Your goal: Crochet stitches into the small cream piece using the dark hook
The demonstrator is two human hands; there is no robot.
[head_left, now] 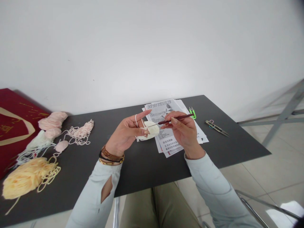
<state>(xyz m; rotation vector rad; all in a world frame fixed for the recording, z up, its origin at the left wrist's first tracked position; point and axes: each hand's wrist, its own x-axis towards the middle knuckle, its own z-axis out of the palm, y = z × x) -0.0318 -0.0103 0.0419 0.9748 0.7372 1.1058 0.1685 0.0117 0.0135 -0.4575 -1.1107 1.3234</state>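
My left hand (128, 131) pinches white yarn (136, 118), with a strand looped over the raised index finger. My right hand (182, 129) grips a crochet hook (180, 117) by its dark red handle, and the thin metal shaft points left to the fingertips of my left hand. Just behind those fingertips is a cream-white ball of yarn (152, 129), partly hidden by my hand. Whether a stitch sits on the hook's tip is too small to tell. Printed sheets (171, 144) with a flower picture lie beneath my right hand.
Green-handled thread snips (193, 113) lie beside the papers, and metal scissors (217, 128) farther right on the black table (237, 148). Pink yarn (53, 122), a loose pink tangle (82, 132) and yellow yarn (26, 177) are at left, near a red bag (14, 126). A wall stands behind.
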